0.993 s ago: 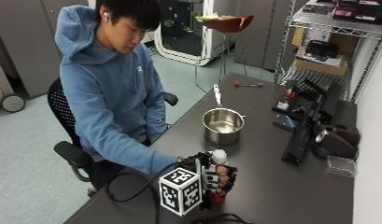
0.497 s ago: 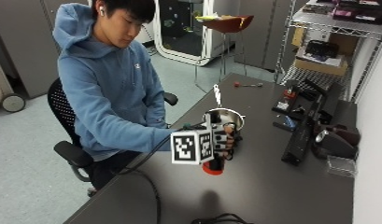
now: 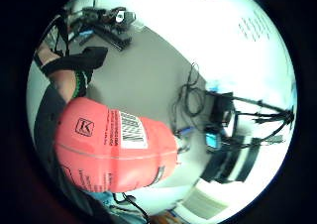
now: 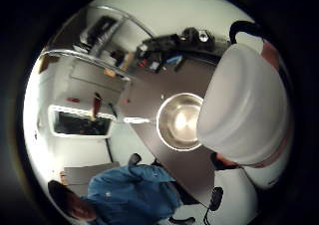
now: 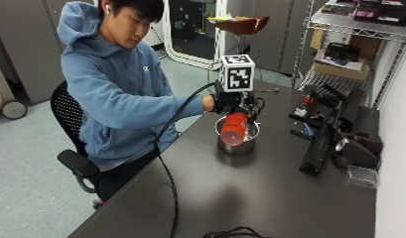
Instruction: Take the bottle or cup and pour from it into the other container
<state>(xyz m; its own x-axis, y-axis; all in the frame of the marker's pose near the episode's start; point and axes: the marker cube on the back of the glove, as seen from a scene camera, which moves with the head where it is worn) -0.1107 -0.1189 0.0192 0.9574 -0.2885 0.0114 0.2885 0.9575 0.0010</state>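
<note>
At the dark surface (image 5: 255,188) a seated person holds a red bottle (image 5: 234,128) in the gloved right hand (image 5: 226,101), fingers curled round its upper body. The bottle is tipped over, its base facing the outside camera, and hangs directly above a steel pot (image 5: 236,144) standing on the surface. In the thumb-side palm view the bottle's white cap (image 4: 242,104) sits just beside the pot's open, shiny inside (image 4: 178,121).
</note>
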